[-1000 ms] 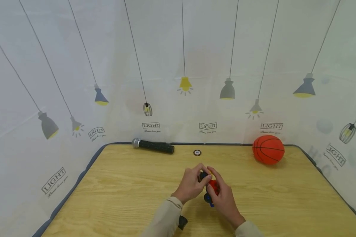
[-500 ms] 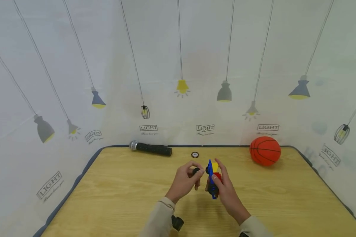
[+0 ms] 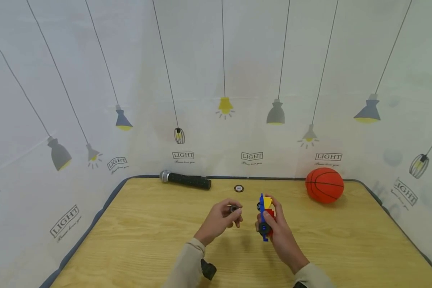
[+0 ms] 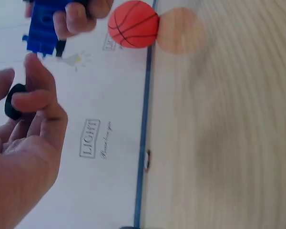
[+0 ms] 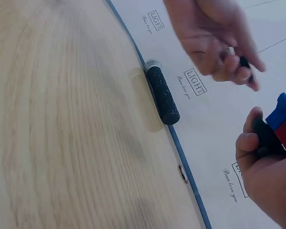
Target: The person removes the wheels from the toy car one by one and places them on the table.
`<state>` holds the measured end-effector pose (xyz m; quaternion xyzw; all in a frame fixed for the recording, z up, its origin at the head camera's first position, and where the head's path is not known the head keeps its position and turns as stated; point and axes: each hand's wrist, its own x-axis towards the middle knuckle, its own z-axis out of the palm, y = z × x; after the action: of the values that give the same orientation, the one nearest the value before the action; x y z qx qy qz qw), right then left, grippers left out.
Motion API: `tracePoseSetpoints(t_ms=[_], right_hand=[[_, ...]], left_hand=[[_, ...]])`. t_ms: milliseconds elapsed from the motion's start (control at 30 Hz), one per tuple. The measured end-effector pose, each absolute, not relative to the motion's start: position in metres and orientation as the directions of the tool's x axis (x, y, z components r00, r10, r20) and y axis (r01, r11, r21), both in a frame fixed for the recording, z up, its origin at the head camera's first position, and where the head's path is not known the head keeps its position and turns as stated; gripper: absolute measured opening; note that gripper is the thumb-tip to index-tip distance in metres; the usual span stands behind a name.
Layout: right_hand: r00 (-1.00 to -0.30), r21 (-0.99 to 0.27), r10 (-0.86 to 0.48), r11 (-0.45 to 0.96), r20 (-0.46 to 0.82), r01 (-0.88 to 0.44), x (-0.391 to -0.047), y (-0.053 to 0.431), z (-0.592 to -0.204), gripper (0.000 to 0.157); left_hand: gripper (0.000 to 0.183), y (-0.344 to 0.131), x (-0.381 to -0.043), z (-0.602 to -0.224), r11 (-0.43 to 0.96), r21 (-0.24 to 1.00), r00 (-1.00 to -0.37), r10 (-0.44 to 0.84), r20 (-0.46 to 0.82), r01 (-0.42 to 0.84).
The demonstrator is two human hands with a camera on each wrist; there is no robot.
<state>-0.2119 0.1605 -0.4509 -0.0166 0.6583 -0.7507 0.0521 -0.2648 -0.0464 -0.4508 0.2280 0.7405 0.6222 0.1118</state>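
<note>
My left hand point(image 3: 217, 221) pinches a small black toy wheel point(image 3: 233, 209) between thumb and fingers. The same wheel point(image 4: 13, 102) shows edge-on in the left wrist view. In my right hand point(image 3: 283, 240) is a toy car point(image 3: 262, 205) built of blue, red and yellow bricks, gripped above the table with its long side upright. Black wheels sit on the car's near end, and a thinner black rim shows at its far end. The left wrist view catches the flat blue underside point(image 4: 42, 31). A gap separates the two hands; the right fingers partly hide the car.
At the back of the wooden table point(image 3: 147, 236) lie a microphone point(image 3: 187, 180) on the left and a round chip point(image 3: 239, 188) near the middle. A red toy basketball point(image 3: 325, 185) rests at the back right. A white printed curtain point(image 3: 216, 60) encloses the table's back and sides.
Both hands were together on the car; they have drawn apart. The left hand has come away leftward with a black wheel, while the right has turned the car more upright.
</note>
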Motion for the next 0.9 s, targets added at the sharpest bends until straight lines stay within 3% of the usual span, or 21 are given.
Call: tracePoseSetpoints(t_ms=[200,467,700,900], right_hand=[[-0.994,-0.991,-0.087,-0.112,-0.067,0.076,-0.212,0.165,-0.447,0.046],[-0.993,-0.988,-0.070,-0.111,-0.096,0.104,-0.211,0.167,-0.447,0.048],[-0.993,-0.989,-0.060,-0.104,-0.100,0.106,-0.208,0.168,-0.450,0.048],[-0.993,-0.986,-0.047,-0.127,-0.104,0.109,-0.209,0.172,-0.452,0.045]], left_hand=[[0.033,-0.066,-0.274,-0.463,0.207,0.970,-0.858,0.514,0.001,0.125],[0.043,-0.085,-0.287,-0.470,0.190,0.981,-0.847,0.514,-0.134,-0.040],[0.036,-0.095,-0.296,-0.473,0.248,0.968,-0.866,0.489,-0.099,0.029],[0.028,-0.100,-0.308,-0.471,0.571,0.784,-0.906,0.421,-0.028,0.242]])
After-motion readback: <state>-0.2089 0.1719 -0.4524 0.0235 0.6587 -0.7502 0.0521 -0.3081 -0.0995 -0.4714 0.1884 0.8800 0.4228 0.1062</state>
